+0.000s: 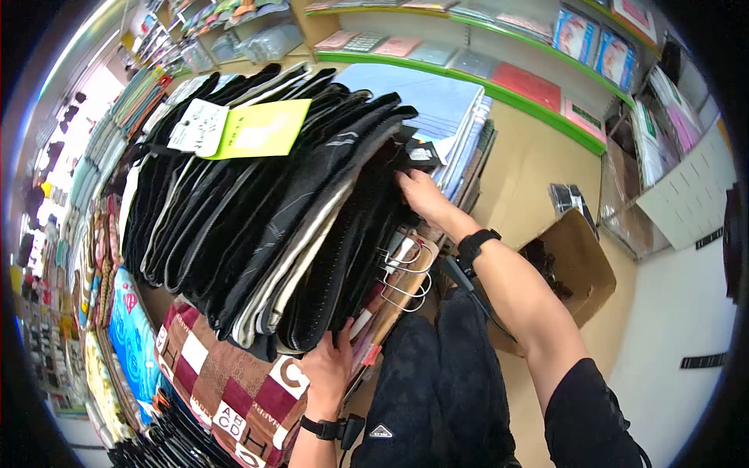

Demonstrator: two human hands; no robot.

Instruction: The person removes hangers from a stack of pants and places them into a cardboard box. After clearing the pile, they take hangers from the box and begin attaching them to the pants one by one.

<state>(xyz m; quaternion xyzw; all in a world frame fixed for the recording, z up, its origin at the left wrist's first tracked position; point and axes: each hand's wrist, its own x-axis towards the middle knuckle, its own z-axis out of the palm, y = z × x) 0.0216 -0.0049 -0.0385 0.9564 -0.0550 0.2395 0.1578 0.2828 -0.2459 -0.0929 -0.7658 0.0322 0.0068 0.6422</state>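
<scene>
A long row of folded black garments (257,195) stands on edge, packed tight, with a few pale ones among them. My right hand (425,195) is closed on the far end of the nearest black garment, beside a small black-and-white tag (422,154). At the near lower end, my left hand (329,368) grips the same black garment, its fingertips partly hidden by the cloth. A bright yellow-green card (262,129) and a white handwritten tag (198,126) lie on top of the row.
Maroon-and-brown patterned cloth (226,374) lies left of my left hand. Blue folded fabric (413,90) is behind the row. White wire hooks (404,277) stick out near my knees. An open cardboard box (581,269) stands right; green-edged shelves (460,74) line the back.
</scene>
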